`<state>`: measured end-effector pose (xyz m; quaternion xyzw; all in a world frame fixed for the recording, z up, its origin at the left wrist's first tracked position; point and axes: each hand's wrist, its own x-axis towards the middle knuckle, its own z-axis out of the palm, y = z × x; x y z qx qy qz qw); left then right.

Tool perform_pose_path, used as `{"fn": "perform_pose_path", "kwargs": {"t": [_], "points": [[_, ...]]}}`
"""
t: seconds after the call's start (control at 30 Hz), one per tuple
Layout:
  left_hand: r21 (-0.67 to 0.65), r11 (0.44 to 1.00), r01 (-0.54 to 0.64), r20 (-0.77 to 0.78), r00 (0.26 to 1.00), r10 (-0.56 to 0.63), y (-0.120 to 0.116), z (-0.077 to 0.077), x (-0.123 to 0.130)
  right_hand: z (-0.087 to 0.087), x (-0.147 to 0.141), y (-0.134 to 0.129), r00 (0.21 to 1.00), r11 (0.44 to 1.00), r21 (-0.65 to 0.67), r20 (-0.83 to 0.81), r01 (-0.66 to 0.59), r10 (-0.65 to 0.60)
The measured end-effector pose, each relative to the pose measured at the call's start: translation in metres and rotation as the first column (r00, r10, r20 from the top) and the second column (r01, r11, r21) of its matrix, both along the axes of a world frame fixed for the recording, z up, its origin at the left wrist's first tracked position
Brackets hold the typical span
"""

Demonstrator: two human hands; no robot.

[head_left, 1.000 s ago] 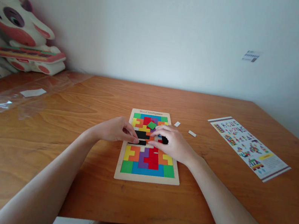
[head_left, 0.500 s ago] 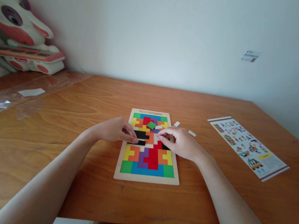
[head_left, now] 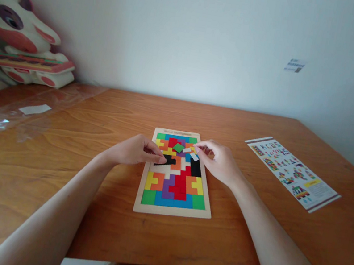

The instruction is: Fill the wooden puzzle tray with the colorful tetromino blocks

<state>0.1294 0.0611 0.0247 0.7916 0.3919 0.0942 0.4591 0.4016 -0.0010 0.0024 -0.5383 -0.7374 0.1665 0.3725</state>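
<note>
A wooden puzzle board (head_left: pixel 172 213) filled with coloured block pieces lies before me. My left hand (head_left: pixel 135 150) reaches over its left edge, thumb and fingers pinched on a black puzzle piece (head_left: pixel 168 160). Above the upper right part of the board is my right hand (head_left: pixel 218 159), its thumb and forefinger closed together; whether anything small is between them is hidden. Just below those fingertips lies a loose white piece (head_left: pixel 194 157), with another white piece (head_left: pixel 186 150) and a green piece (head_left: pixel 179 148) beside it. A black piece (head_left: pixel 196 168) sits at the board's right side.
A printed pattern sheet (head_left: pixel 292 174) lies on the right of the wooden table (head_left: pixel 106 229). At the left are a clear plastic bag (head_left: pixel 2 121) with a white label and a cow-shaped toy keyboard (head_left: pixel 32 45). A wall stands behind, with a small sticker (head_left: pixel 295 65).
My right hand has moved up and away from the board's middle, uncovering the black piece at the right. A white piece now shows below its fingers. My left hand has shifted slightly up with its black piece.
</note>
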Motion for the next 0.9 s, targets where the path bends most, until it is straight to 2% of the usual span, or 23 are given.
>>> {"fn": "perform_pose_path", "kwargs": {"t": [0.17,0.23,0.33,0.43,0.7,0.8,0.9], "points": [[0.009,0.996,-0.085,0.093,0.992,0.084,-0.002,0.001,0.006,0.005,-0.003,-0.004,0.989,0.98,-0.16,0.073,-0.119,0.132],[0.004,0.998,-0.066,0.098,0.993,0.065,-0.003,-0.001,0.008,0.006,-0.004,-0.006,0.978,0.965,-0.209,0.104,-0.156,0.181],[-0.03,0.999,0.03,0.078,0.997,-0.028,-0.004,-0.004,0.009,0.007,-0.006,-0.008,0.969,0.953,-0.244,0.123,-0.181,0.216],[-0.047,0.994,0.095,0.06,0.994,-0.092,-0.005,-0.005,0.01,0.007,-0.008,-0.009,0.967,0.956,-0.247,0.154,-0.161,0.203],[-0.046,0.995,0.09,0.01,0.996,-0.09,-0.007,-0.004,0.013,0.007,-0.014,-0.011,0.972,0.933,-0.359,0.209,-0.03,0.111],[-0.053,0.994,0.095,0.004,0.995,-0.095,-0.007,-0.004,0.014,0.006,-0.016,-0.011,0.983,0.918,-0.397,0.161,-0.015,0.085],[-0.048,0.993,0.105,0.005,0.994,-0.105,-0.007,-0.005,0.013,0.005,-0.016,-0.011,0.996,0.898,-0.437,0.045,-0.046,0.073]]}}
